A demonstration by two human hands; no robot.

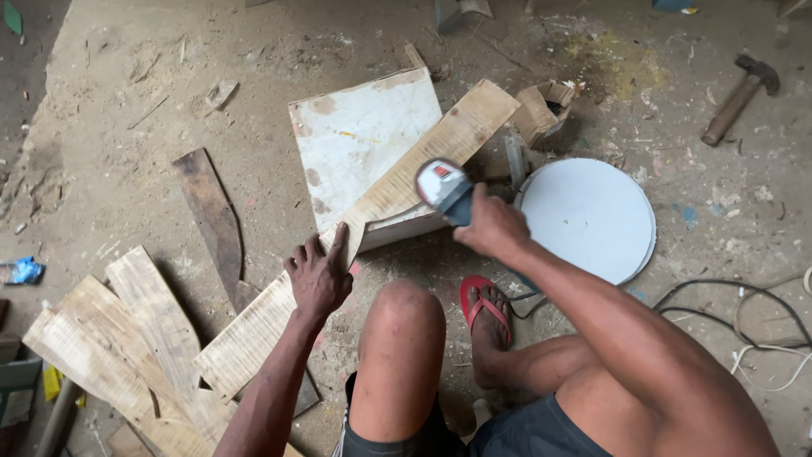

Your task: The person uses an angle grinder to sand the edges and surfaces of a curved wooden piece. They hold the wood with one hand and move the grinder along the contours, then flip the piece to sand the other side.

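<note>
Plank work on a dusty concrete floor (152, 127). Left hand (319, 275) lies flat, fingers spread, grip apart, pressing on a long pale rough-sawn wooden plank (397, 190) that runs diagonally from lower left to upper right. Plank's upper end rests across a white, stained square board box (359, 135). Right hand (493, 227) has its grip clamped on a blue handheld power grinder with a grey and red head (443, 188), head sitting at the plank's right edge, touching or just above, cannot tell which. Round white disc board (592, 216) lies just right of that hand. Red flip-flop sandal (482, 309) on the person's foot below the grinder. Dark curved wood strip (216, 220) left of the plank; stack of pale plank offcuts (118, 338) at lower left. Wooden-handled hammer (737, 97) well apart at upper right. Black cable (727, 317) trails right.
</note>
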